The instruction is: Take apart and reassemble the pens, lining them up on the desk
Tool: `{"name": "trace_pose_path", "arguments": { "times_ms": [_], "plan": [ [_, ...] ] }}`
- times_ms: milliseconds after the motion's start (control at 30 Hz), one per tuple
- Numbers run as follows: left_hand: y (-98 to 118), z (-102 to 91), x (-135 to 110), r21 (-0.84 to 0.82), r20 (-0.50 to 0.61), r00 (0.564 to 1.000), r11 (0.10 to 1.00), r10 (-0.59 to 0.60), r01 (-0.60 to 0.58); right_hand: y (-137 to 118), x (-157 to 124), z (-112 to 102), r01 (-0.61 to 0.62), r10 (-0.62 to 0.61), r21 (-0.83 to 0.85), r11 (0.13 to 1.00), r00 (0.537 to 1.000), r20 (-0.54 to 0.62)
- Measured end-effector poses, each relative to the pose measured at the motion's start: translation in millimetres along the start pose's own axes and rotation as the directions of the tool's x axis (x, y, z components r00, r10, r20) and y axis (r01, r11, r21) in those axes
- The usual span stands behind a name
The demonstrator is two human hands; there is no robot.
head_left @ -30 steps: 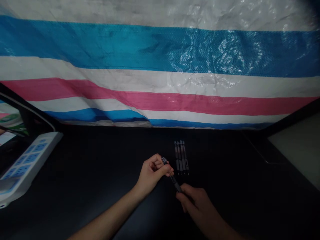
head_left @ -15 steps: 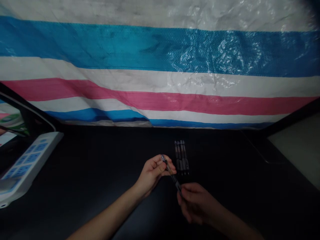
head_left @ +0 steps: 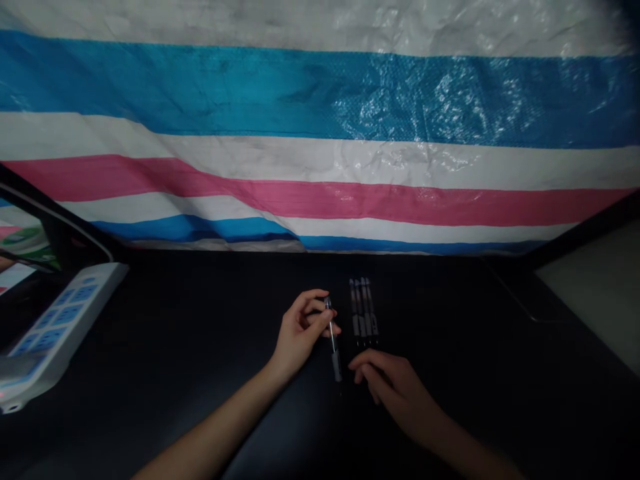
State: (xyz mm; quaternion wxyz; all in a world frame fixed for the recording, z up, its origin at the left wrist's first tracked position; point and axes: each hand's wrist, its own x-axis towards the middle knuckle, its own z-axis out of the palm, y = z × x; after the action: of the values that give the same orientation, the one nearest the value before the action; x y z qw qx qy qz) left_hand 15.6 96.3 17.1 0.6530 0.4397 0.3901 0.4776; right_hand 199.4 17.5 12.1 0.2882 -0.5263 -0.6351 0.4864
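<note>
My left hand (head_left: 300, 330) holds a slim dark pen (head_left: 333, 343) by its upper part, between the thumb and fingers. The pen hangs almost straight toward me, its lower end close to the black desktop. My right hand (head_left: 395, 383) rests low just to the right of that pen, holding nothing, with its fingers loosely apart. Beyond both hands, several similar pens (head_left: 363, 310) lie side by side in a tight parallel row, their tips toward me. My right fingertips are nearest that row but apart from it.
The black desk (head_left: 200, 300) runs beneath everything and meets a blue, white and pink striped tarpaulin (head_left: 320, 167) at the back. A white power strip (head_left: 65, 320) with blue panels lies at the left. A pale surface (head_left: 595, 293) shows at the right.
My right hand has let go of the pen's lower end and moved away to the right. The pen has swung from slanted to nearly straight, still in my left hand.
</note>
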Motion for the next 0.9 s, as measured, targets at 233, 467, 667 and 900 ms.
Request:
{"name": "trace_pose_path", "arguments": {
  "times_ms": [233,467,667,900],
  "plan": [
    [-6.1,-2.1,1.5,-0.007,0.001,1.0,1.0,0.016,-0.016,-5.0,-1.9,0.5,-0.002,0.002,-0.02,1.0,1.0,-0.003],
    [-5.8,-3.1,1.9,-0.006,-0.001,1.0,1.0,0.015,-0.015,-6.7,-0.9,-0.1,-0.005,0.005,-0.037,0.999,1.0,0.005],
    [-6.5,-3.6,3.3,-0.014,-0.002,1.0,1.0,0.01,-0.01,-7.7,-2.0,-0.2,0.004,-0.004,-0.048,0.999,1.0,0.001],
    [-7.1,-3.2,3.9,-0.017,-0.017,1.0,1.0,0.006,-0.006,-5.5,-1.3,-0.4,0.009,-0.009,-0.071,0.997,1.0,-0.003]
  ]
}}
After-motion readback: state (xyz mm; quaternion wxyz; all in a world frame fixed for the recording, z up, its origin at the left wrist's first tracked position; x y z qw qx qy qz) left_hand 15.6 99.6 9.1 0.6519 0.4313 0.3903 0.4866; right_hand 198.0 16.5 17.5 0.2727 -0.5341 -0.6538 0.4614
